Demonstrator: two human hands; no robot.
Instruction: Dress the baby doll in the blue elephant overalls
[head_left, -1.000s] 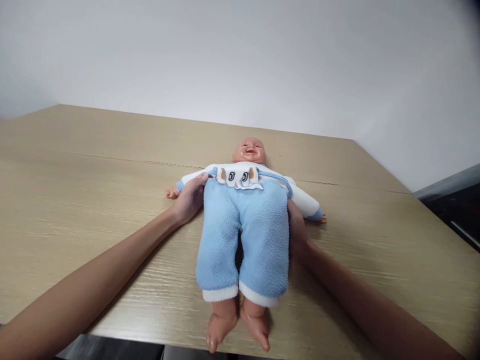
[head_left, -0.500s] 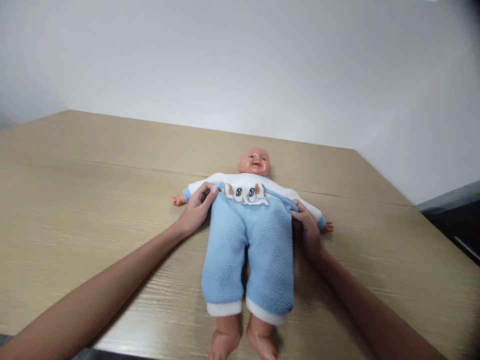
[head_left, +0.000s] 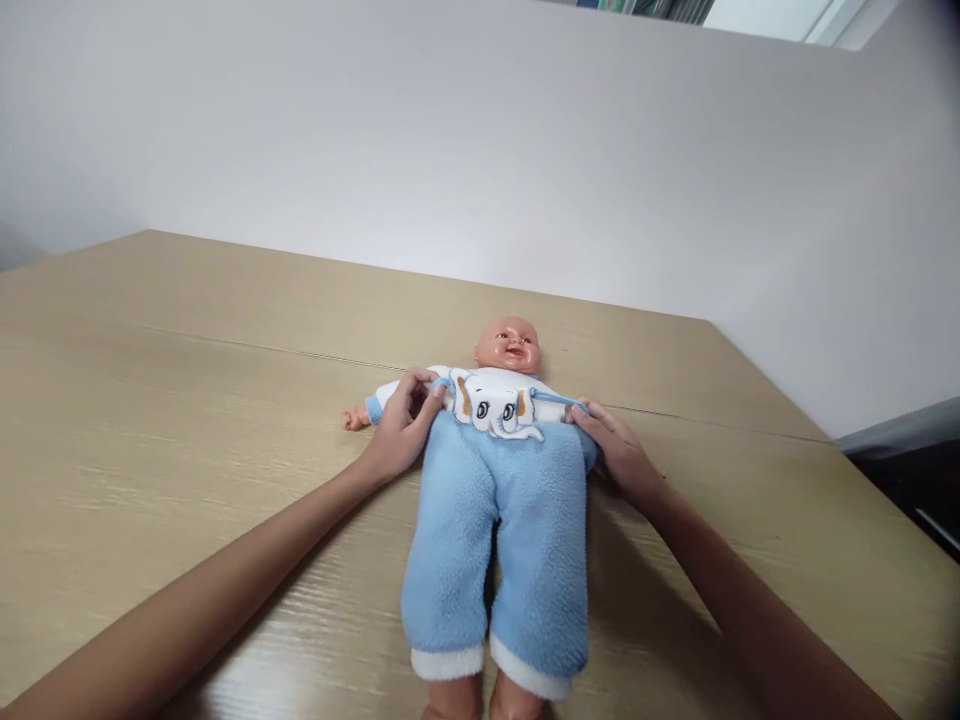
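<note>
A baby doll (head_left: pixel 510 346) lies on its back on the wooden table (head_left: pixel 187 400), head away from me. It wears fluffy light blue trousers (head_left: pixel 499 540) with white cuffs and a white elephant bib panel (head_left: pixel 496 406) at the chest. My left hand (head_left: pixel 402 430) pinches the trousers' top edge at the doll's right shoulder. My right hand (head_left: pixel 615 445) grips the blue strap and waist edge on the other side, covering the doll's left arm. The doll's right hand (head_left: pixel 351 420) pokes out beyond my left hand.
A plain white wall (head_left: pixel 450 150) rises behind the table's far edge. The table's right edge (head_left: pixel 847 440) drops off to a dark floor area (head_left: pixel 915 480) at the right.
My right hand has come up from beside the doll's hip to the strap at its shoulder. Both hands have drawn the trousers' top higher on the chest. The camera has tilted up.
</note>
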